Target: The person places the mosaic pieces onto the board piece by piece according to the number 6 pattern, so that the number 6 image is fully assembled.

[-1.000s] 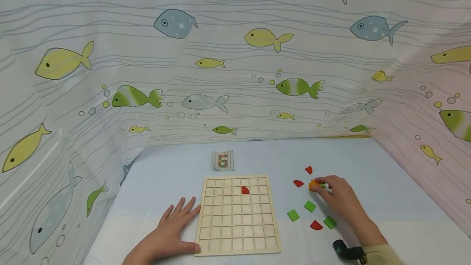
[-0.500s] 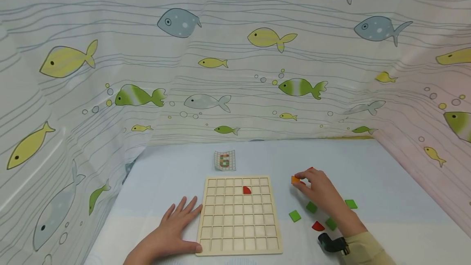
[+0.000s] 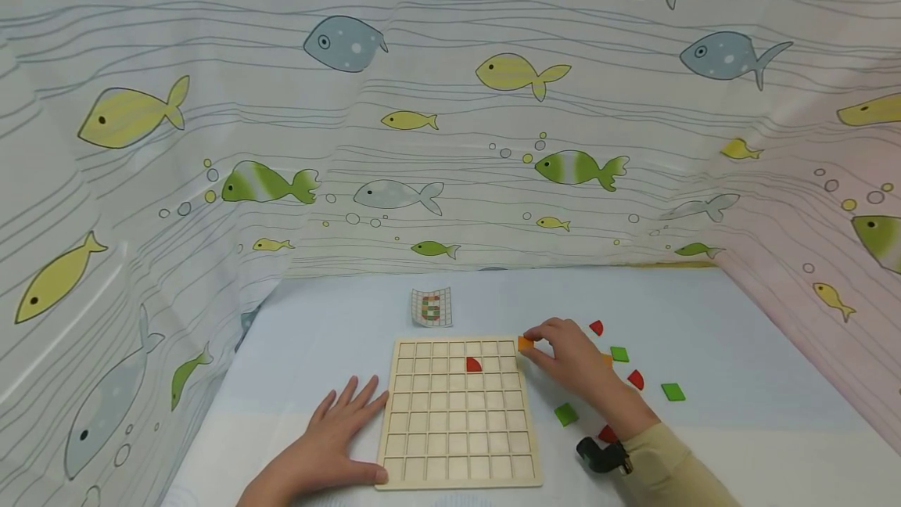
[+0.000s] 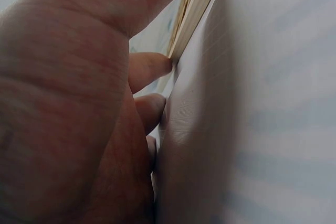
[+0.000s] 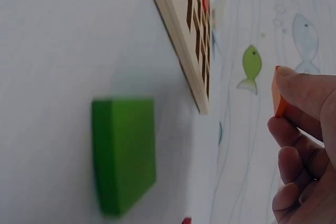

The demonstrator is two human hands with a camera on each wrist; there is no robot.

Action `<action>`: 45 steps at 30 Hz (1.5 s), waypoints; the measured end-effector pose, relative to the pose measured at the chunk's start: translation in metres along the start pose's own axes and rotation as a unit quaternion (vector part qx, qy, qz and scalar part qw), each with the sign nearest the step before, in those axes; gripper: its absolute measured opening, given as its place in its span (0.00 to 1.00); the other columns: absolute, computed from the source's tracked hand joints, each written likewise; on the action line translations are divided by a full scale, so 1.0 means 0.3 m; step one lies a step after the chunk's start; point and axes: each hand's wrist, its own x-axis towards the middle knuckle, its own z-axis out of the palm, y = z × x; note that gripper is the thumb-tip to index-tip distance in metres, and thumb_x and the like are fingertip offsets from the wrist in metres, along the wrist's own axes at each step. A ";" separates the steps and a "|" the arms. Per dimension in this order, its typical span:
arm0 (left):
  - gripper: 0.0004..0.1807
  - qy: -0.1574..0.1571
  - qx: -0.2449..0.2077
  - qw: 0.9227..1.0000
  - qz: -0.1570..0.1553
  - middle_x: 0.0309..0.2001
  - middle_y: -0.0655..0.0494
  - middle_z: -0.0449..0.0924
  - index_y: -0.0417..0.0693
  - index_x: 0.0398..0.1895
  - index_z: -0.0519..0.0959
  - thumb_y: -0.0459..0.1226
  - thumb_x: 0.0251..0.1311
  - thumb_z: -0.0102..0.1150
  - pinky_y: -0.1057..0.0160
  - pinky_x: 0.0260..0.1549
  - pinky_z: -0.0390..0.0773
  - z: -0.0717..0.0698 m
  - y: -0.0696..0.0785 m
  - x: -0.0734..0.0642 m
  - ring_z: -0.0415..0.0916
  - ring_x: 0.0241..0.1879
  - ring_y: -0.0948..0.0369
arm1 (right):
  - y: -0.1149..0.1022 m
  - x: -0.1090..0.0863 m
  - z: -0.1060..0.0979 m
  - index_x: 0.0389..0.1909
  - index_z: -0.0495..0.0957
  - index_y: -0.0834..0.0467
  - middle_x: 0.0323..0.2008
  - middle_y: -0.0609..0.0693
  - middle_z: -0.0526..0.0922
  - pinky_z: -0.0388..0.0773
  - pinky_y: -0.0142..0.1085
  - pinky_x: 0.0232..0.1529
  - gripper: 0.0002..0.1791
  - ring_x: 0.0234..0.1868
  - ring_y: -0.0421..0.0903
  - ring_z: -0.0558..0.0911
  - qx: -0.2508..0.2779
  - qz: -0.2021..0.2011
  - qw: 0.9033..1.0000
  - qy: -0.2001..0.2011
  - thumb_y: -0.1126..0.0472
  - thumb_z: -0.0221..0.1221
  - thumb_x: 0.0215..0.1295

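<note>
A pale wooden grid board (image 3: 459,401) lies on the table, with one red quarter-circle piece (image 3: 474,364) in a cell of its second row from the back. My right hand (image 3: 566,354) pinches an orange square tile (image 3: 525,343) between thumb and forefinger, at the board's back right corner. In the right wrist view the orange tile (image 5: 279,92) shows edge-on, raised above the table. My left hand (image 3: 320,444) is spread flat at the board's left side, its thumb on the front left corner and the forefinger at the left edge (image 4: 191,17).
Right of the board lie loose pieces: green tiles (image 3: 566,414), red quarter-circles (image 3: 597,328) and an orange piece (image 3: 608,361) partly behind the right wrist. A small printed grid card (image 3: 431,307) lies behind the board. Fish-patterned cloth walls (image 3: 450,139) surround the table.
My right hand has lifted the orange tile from among the loose pieces and carried it left to the board's back right corner. The left hand has stayed in place.
</note>
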 end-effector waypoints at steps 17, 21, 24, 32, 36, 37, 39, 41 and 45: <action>0.60 -0.001 0.006 1.000 -0.011 0.77 0.45 0.49 0.49 0.75 0.63 0.70 0.40 0.67 0.30 0.66 0.35 0.003 -0.003 0.001 0.35 0.75 0.37 | -0.129 0.093 0.110 0.45 0.86 0.52 0.41 0.41 0.81 0.80 0.40 0.49 0.13 0.50 0.45 0.76 -0.011 -0.046 0.997 -0.068 0.50 0.67 0.64; 0.60 -0.003 0.007 1.000 -0.018 0.77 0.46 0.49 0.50 0.75 0.64 0.70 0.39 0.67 0.31 0.66 0.35 0.005 -0.007 0.001 0.35 0.75 0.38 | -0.154 0.110 0.141 0.45 0.86 0.52 0.42 0.42 0.81 0.79 0.39 0.48 0.13 0.49 0.46 0.76 -0.022 -0.053 0.994 -0.088 0.50 0.65 0.66; 0.60 -0.004 0.009 1.000 -0.022 0.77 0.46 0.49 0.51 0.75 0.64 0.71 0.37 0.67 0.31 0.66 0.34 0.007 -0.009 0.001 0.35 0.75 0.38 | -0.174 0.118 0.154 0.44 0.86 0.53 0.41 0.43 0.81 0.79 0.39 0.46 0.12 0.47 0.46 0.76 -0.031 -0.071 0.992 -0.097 0.52 0.65 0.65; 0.60 -0.008 0.006 1.000 -0.020 0.77 0.47 0.49 0.52 0.75 0.63 0.71 0.38 0.67 0.31 0.66 0.34 0.006 -0.009 -0.001 0.35 0.75 0.38 | -0.208 0.134 0.170 0.42 0.87 0.53 0.37 0.42 0.81 0.78 0.34 0.40 0.11 0.40 0.42 0.75 -0.058 -0.111 0.986 -0.114 0.52 0.65 0.65; 0.59 -0.003 0.005 1.000 -0.010 0.77 0.46 0.49 0.51 0.75 0.63 0.70 0.40 0.67 0.32 0.66 0.34 0.008 -0.013 -0.007 0.35 0.75 0.37 | -0.220 0.140 0.188 0.41 0.87 0.53 0.35 0.42 0.80 0.77 0.33 0.38 0.10 0.37 0.41 0.74 -0.065 -0.125 0.983 -0.115 0.52 0.65 0.66; 0.59 -0.003 0.007 1.000 -0.011 0.77 0.47 0.49 0.51 0.75 0.63 0.70 0.40 0.67 0.32 0.66 0.35 0.009 -0.013 -0.005 0.35 0.75 0.38 | -0.221 0.141 0.193 0.41 0.87 0.53 0.35 0.41 0.80 0.77 0.33 0.38 0.10 0.37 0.40 0.74 -0.065 -0.127 0.983 -0.117 0.53 0.64 0.66; 0.59 -0.004 0.006 1.000 -0.013 0.77 0.47 0.49 0.51 0.75 0.63 0.70 0.39 0.67 0.32 0.66 0.35 0.011 -0.013 -0.003 0.36 0.75 0.38 | -0.223 0.144 0.202 0.41 0.87 0.53 0.35 0.41 0.80 0.77 0.32 0.37 0.10 0.37 0.40 0.74 -0.059 -0.123 0.983 -0.124 0.52 0.65 0.66; 0.60 -0.005 0.007 1.000 -0.014 0.77 0.47 0.49 0.51 0.75 0.63 0.71 0.39 0.67 0.32 0.66 0.35 0.011 -0.013 -0.002 0.36 0.75 0.38 | -0.224 0.146 0.210 0.41 0.87 0.53 0.34 0.40 0.79 0.77 0.31 0.36 0.10 0.36 0.39 0.74 -0.052 -0.116 0.983 -0.131 0.52 0.65 0.66; 0.60 -0.005 0.009 1.000 -0.014 0.77 0.47 0.49 0.51 0.75 0.63 0.71 0.39 0.67 0.32 0.67 0.35 0.009 -0.013 -0.003 0.36 0.75 0.39 | -0.230 0.151 0.218 0.39 0.87 0.52 0.33 0.39 0.78 0.76 0.30 0.35 0.09 0.36 0.39 0.73 -0.046 -0.113 0.984 -0.134 0.52 0.66 0.65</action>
